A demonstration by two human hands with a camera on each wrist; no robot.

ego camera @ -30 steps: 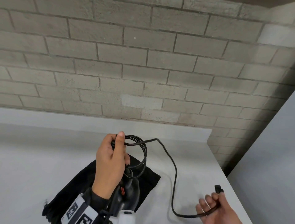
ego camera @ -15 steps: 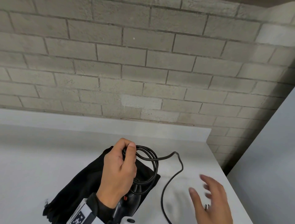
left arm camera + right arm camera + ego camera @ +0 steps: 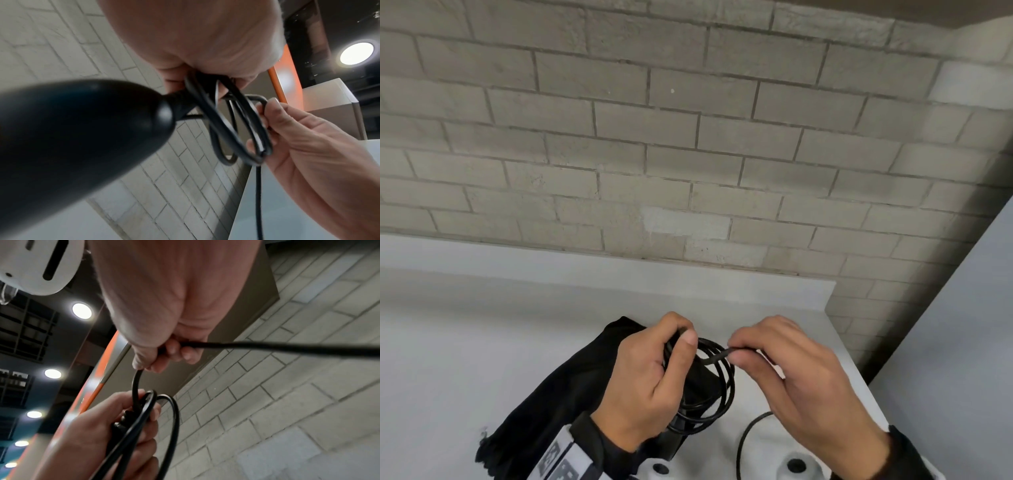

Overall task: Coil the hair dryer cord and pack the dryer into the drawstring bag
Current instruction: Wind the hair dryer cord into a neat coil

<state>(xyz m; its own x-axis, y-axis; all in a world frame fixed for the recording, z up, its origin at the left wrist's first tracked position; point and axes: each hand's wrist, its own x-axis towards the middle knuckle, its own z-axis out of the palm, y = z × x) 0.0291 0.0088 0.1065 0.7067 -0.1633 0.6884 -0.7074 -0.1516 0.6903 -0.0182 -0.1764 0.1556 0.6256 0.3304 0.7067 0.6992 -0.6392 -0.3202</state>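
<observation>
My left hand [image 3: 654,373] grips several loops of the black cord [image 3: 722,387] above the counter, together with the strain relief at the end of the dryer handle. The black hair dryer [image 3: 72,129] fills the left of the left wrist view and is mostly hidden under my hand in the head view. My right hand [image 3: 787,373] pinches the cord between thumb and fingers just right of the coil [image 3: 156,426]. Loose cord [image 3: 748,431] trails down past my right wrist. The black drawstring bag [image 3: 558,394] lies flat on the counter under my left hand.
The white counter [image 3: 465,342] runs to a low back ledge under a grey brick wall [image 3: 688,154]. Its right edge drops off next to a pale panel [image 3: 962,342]. Wrist-worn devices sit at the bottom of the head view.
My right hand has come up from the lower right to beside the coil and taken hold of the cord. The left hand has dropped slightly with the coil.
</observation>
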